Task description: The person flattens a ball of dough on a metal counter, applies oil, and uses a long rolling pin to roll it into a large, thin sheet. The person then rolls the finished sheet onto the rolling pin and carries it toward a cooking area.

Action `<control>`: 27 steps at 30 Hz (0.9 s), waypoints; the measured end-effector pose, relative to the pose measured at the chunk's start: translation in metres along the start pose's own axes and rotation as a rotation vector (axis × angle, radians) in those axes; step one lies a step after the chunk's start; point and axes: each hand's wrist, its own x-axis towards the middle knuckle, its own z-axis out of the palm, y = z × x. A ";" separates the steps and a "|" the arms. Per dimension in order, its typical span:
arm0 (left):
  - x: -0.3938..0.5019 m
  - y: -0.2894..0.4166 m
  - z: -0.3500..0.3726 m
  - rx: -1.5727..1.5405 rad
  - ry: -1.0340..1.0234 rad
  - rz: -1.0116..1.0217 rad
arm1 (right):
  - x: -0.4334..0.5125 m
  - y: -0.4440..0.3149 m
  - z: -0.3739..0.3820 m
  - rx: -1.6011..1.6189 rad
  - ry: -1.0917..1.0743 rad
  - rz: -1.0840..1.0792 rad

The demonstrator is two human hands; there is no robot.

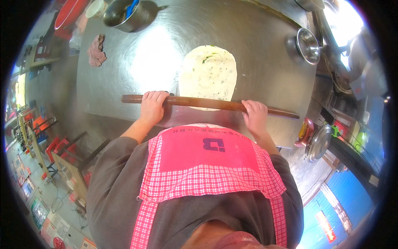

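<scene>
A long wooden rolling pin [202,102] lies crosswise over the near part of a flattened sheet of dough [208,74]. Green flecks, probably chopped scallion, show in the pale dough. My left hand [154,104] is on the pin to the left of the dough, fingers curled over the wood. To the right of the dough, my right hand [255,115] grips the same pin, with its tapered end sticking out beyond. A narrow strip of dough shows on my side of the pin. Beneath it all is a shiny metal worktop [264,56].
A metal pot [119,18] with a blue-handled utensil stands at the far left, near a crumpled pinkish cloth [97,51]. At the right edge sits a steel bowl [307,46]. A metal lid [318,143] is beyond the near right corner. Red chairs [60,147] stand off to the left.
</scene>
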 end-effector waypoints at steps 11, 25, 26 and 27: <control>0.155 -0.030 0.001 0.233 0.086 0.004 | 0.114 0.073 0.004 -0.095 0.170 0.022; 0.216 -0.049 0.005 0.336 -0.051 -0.040 | 0.145 0.084 0.003 -0.200 0.145 0.046; 0.187 -0.041 -0.002 0.285 -0.072 -0.031 | 0.116 0.065 0.002 -0.177 0.101 0.041; 0.155 -0.030 -0.009 0.216 -0.050 -0.008 | 0.092 0.049 -0.002 -0.153 0.080 0.018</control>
